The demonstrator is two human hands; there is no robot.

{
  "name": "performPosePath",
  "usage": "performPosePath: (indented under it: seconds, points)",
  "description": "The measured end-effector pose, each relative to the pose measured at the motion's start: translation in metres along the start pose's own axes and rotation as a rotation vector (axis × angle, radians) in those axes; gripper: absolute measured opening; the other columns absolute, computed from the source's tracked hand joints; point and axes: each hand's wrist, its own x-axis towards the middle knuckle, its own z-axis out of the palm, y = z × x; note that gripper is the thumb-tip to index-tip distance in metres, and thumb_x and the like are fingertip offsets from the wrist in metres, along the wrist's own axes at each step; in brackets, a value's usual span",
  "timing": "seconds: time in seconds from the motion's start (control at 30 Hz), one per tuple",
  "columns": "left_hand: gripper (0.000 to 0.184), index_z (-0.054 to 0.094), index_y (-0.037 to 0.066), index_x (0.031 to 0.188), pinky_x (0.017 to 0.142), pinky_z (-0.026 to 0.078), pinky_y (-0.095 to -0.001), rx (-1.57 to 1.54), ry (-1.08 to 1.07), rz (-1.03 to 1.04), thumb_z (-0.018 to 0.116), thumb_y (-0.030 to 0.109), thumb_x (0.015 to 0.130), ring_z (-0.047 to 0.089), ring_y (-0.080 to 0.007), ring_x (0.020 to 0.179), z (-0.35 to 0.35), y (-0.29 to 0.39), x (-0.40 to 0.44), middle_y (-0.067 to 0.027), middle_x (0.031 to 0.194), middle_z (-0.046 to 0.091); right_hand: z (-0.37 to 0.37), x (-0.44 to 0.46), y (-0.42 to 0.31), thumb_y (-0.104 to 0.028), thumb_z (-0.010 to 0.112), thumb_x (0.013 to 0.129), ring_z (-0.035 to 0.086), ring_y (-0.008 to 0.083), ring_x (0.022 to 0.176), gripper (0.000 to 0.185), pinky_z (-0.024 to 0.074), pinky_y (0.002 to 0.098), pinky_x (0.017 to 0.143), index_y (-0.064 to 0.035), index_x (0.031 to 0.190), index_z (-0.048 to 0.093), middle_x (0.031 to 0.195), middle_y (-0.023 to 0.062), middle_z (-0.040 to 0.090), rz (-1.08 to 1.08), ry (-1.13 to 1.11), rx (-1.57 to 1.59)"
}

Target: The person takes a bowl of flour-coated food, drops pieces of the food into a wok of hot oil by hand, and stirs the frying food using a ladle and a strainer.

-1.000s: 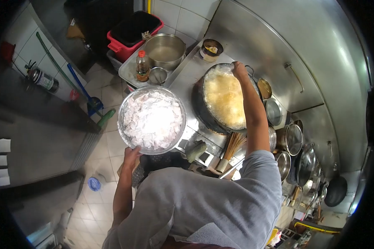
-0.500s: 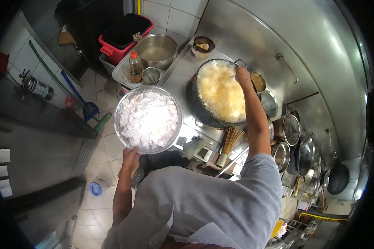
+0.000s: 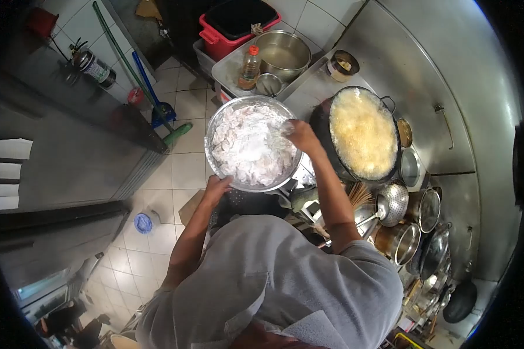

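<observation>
A round metal bowl holds pale pieces coated in white flour. My left hand grips its near left rim, fingers wrapped round the edge. At the bowl's right side my right hand reaches over the rim, fingers pressed together; whatever it holds at the fingertips is too blurred to name. Right of the bowl stands a large black wok with bubbling, foamy yellow oil.
A steel pot, an orange-capped bottle and a small metal cup stand behind the bowl. Right of my forearm lie a bamboo brush and a perforated ladle. A small tin sits behind the wok.
My right hand has moved left from over the wok to the flour bowl. My left hand still holds the bowl's rim. The whole view has shifted, with the scene now further right.
</observation>
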Motion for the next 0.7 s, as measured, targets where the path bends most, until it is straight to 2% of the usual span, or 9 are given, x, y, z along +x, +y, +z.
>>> performPosePath:
  seconds: [0.1, 0.17, 0.2, 0.27, 0.4, 0.47, 0.53, 0.57, 0.7]
  points:
    - [0.037, 0.059, -0.004, 0.113, 0.067, 0.053, -0.0299, -0.026, -0.008, 0.011, 0.063, 0.022, 0.087, 0.064, -0.0188, 0.08, -0.001, -0.002, 0.004, -0.0107, 0.098, 0.065, 0.047, 0.047, 0.0, -0.031, 0.071, 0.076, 0.057, 0.0352, 0.111, 0.054, 0.046, 0.0435, 0.093, -0.0111, 0.124, 0.056, 0.12, 0.0175, 0.061, 0.016, 0.019, -0.081]
    - [0.037, 0.059, -0.005, 0.113, 0.066, 0.053, -0.0299, -0.029, -0.003, 0.013, 0.063, 0.021, 0.087, 0.064, -0.0191, 0.079, -0.003, -0.005, 0.004, -0.0112, 0.098, 0.066, 0.064, 0.069, -0.008, -0.054, 0.071, 0.071, 0.041, 0.0385, 0.128, 0.078, 0.0345, 0.0427, 0.107, -0.0166, 0.135, 0.048, 0.133, 0.0201, 0.051, 0.052, -0.065, 0.041]
    - [0.036, 0.059, -0.004, 0.112, 0.067, 0.053, -0.0298, -0.024, -0.008, 0.012, 0.063, 0.021, 0.087, 0.064, -0.0189, 0.08, -0.002, -0.003, 0.003, -0.0112, 0.098, 0.066, 0.072, 0.077, -0.013, -0.054, 0.071, 0.071, 0.041, 0.0385, 0.128, 0.078, 0.0345, 0.0427, 0.107, -0.0166, 0.135, 0.048, 0.133, 0.0201, 0.051, 0.052, -0.065, 0.04]
    - [0.036, 0.059, -0.004, 0.112, 0.067, 0.053, -0.0298, -0.019, -0.017, 0.012, 0.063, 0.02, 0.086, 0.065, -0.0188, 0.08, -0.001, -0.001, 0.002, -0.0113, 0.097, 0.066, 0.089, 0.091, -0.023, -0.059, 0.07, 0.069, 0.03, 0.044, 0.134, 0.089, 0.0287, 0.0478, 0.111, -0.0252, 0.144, 0.034, 0.147, 0.0204, 0.031, 0.141, -0.218, -0.14]
    - [0.032, 0.061, -0.003, 0.109, 0.065, 0.052, -0.0281, -0.046, 0.006, 0.037, 0.062, 0.019, 0.086, 0.064, -0.0174, 0.077, 0.0, -0.009, 0.007, -0.0099, 0.095, 0.066, 0.129, 0.097, -0.021, -0.06, 0.073, 0.064, 0.012, 0.043, 0.141, 0.089, 0.0094, 0.0565, 0.114, -0.0305, 0.141, 0.04, 0.147, 0.0268, 0.027, -0.004, -0.294, -0.267]
    - [0.031, 0.061, -0.003, 0.109, 0.064, 0.052, -0.0278, -0.063, 0.004, 0.058, 0.062, 0.018, 0.086, 0.064, -0.017, 0.076, 0.007, -0.006, 0.007, -0.0095, 0.094, 0.066, 0.112, 0.07, -0.053, -0.055, 0.076, 0.062, 0.017, 0.0452, 0.139, 0.088, 0.0136, 0.0553, 0.113, -0.0271, 0.139, 0.044, 0.145, 0.0278, 0.028, -0.091, -0.397, -0.218]
    - [0.03, 0.061, -0.003, 0.108, 0.063, 0.051, -0.0275, -0.039, 0.044, 0.012, 0.062, 0.017, 0.086, 0.064, -0.017, 0.076, 0.011, 0.01, -0.004, -0.0097, 0.094, 0.066, 0.119, 0.047, -0.061, -0.048, 0.079, 0.059, 0.023, 0.0473, 0.135, 0.086, 0.0182, 0.0548, 0.112, -0.0247, 0.136, 0.048, 0.143, 0.0279, 0.032, -0.081, -0.299, -0.249]
    - [0.029, 0.061, -0.003, 0.107, 0.063, 0.051, -0.0274, -0.054, 0.061, -0.001, 0.062, 0.017, 0.086, 0.064, -0.0169, 0.075, 0.013, 0.013, -0.006, -0.0099, 0.095, 0.066, 0.117, 0.036, -0.064, -0.042, 0.079, 0.06, 0.035, 0.0477, 0.128, 0.08, 0.0298, 0.0522, 0.107, -0.0223, 0.132, 0.051, 0.14, 0.0271, 0.035, -0.097, -0.241, -0.282]
    - [0.029, 0.06, -0.004, 0.106, 0.064, 0.051, -0.027, -0.09, 0.041, 0.012, 0.061, 0.017, 0.086, 0.064, -0.0167, 0.077, 0.018, 0.017, -0.01, -0.0098, 0.094, 0.066, 0.094, 0.017, -0.055, -0.032, 0.078, 0.06, 0.05, 0.0434, 0.115, 0.073, 0.0448, 0.0462, 0.095, -0.0176, 0.127, 0.056, 0.136, 0.027, 0.039, -0.2, -0.306, -0.318]
